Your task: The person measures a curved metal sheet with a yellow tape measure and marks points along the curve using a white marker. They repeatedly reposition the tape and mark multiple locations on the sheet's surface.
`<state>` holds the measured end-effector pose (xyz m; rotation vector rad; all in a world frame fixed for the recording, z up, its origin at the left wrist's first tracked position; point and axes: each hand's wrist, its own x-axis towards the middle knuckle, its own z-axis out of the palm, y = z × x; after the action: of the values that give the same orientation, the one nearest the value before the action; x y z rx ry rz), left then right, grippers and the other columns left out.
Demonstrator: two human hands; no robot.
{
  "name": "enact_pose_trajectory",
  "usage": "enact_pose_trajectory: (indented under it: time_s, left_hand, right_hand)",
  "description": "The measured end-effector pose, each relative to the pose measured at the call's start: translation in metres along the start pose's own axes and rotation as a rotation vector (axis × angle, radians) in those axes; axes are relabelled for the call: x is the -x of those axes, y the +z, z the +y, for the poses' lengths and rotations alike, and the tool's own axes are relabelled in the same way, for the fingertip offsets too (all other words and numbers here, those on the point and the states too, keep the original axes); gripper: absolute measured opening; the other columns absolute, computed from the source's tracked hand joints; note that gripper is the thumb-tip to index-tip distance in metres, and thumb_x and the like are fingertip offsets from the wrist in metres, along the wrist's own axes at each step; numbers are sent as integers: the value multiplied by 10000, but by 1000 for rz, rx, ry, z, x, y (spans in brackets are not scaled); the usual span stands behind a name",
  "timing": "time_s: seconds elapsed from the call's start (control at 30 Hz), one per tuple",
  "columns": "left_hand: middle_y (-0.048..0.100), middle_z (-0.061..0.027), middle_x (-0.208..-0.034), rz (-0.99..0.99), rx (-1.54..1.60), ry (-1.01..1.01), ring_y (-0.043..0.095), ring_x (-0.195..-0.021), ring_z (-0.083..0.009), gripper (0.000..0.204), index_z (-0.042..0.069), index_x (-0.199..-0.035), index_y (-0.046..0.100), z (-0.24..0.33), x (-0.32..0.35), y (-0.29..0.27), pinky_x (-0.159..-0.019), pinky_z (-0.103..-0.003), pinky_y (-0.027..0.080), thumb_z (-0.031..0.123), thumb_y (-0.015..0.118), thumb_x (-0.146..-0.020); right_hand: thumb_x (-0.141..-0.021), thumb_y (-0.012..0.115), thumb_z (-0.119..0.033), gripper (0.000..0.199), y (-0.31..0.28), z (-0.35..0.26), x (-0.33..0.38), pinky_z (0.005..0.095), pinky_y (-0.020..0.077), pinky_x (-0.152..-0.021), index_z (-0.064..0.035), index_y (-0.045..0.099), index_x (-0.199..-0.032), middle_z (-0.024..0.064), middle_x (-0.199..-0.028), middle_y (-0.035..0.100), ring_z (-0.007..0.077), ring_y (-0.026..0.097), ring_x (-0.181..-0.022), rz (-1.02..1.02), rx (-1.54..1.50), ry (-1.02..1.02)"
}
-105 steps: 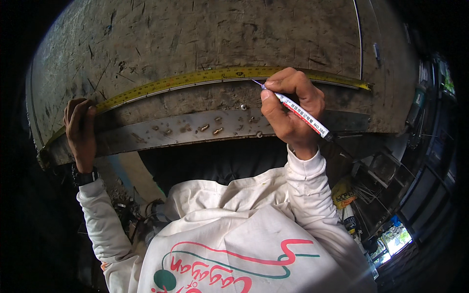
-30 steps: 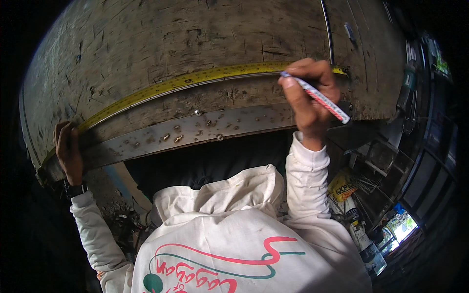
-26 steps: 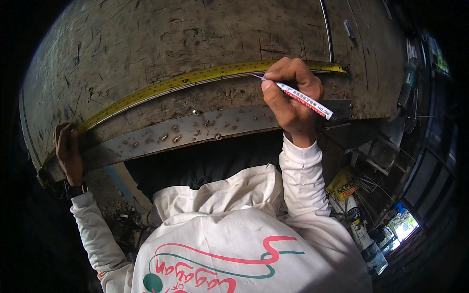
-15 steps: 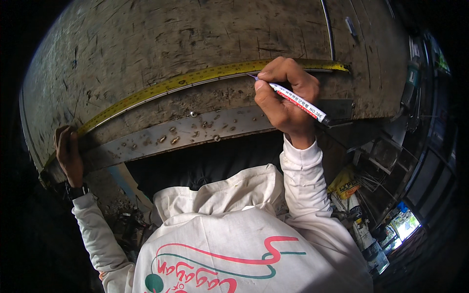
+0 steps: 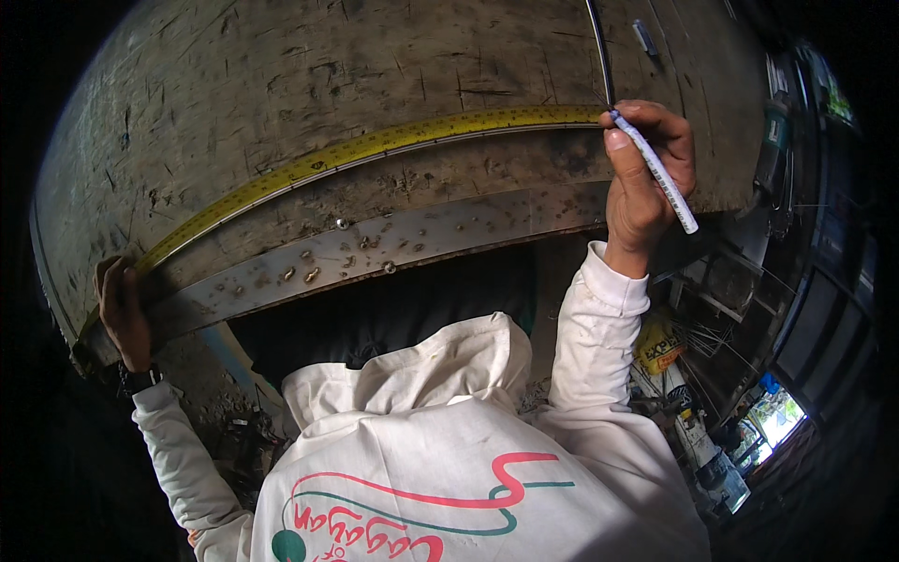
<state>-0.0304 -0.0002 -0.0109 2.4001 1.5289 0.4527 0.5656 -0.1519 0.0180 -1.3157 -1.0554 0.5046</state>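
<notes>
A yellow tape measure (image 5: pixel 318 167) is stretched along a thin metal bar (image 5: pixel 375 155) near the front of a worn wooden table (image 5: pixel 393 56). At the far left, my left hand (image 5: pixel 122 309) is closed over the tape, pressing it near the table's edge. My right hand (image 5: pixel 655 178) pinches a white marker pen (image 5: pixel 660 178). Its tip is at the right end of the tape, where a second thin metal bar (image 5: pixel 600 47) runs away toward the far side. The tape's right tip is hidden behind my right fingers.
A metal strip (image 5: pixel 412 234) with rusty weld spots edges the table's front. A small pale-blue, cap-like piece (image 5: pixel 644 37) lies at the far right. Beyond the table's right side are a green tool (image 5: pixel 775 131), metal rods and a yellow bag (image 5: pixel 660 342).
My right hand has moved right with the marker pen, from partway along the tape to its right end. My left hand stays on the tape. The view has shifted slightly.
</notes>
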Motion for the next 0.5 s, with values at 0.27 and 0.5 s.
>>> enact_pose_trajectory:
  time_s: [0.27, 0.5]
  left_hand:
    - [638, -142, -1158, -5, 0, -15, 596, -1108, -300, 150, -31, -1118, 650, -10, 0, 1, -1023, -366, 428, 45, 607, -996]
    - [637, -142, -1167, -12, -29, -24, 593, -1126, -298, 150, -31, -1120, 645, -13, 3, 0, -1029, -366, 426, 56, 602, -1007]
  right_hand:
    - [-846, 705, -41, 67, 36, 8, 9, 251, 486, -573, -13, 653, -878, 62, -823, 666, 85, 597, -634, -240, -40, 19]
    - [-765, 722, -27, 103, 41, 14, 7, 250, 511, -574, -22, 625, -798, 73, -737, 660, 119, 643, -618, -285, 132, -97]
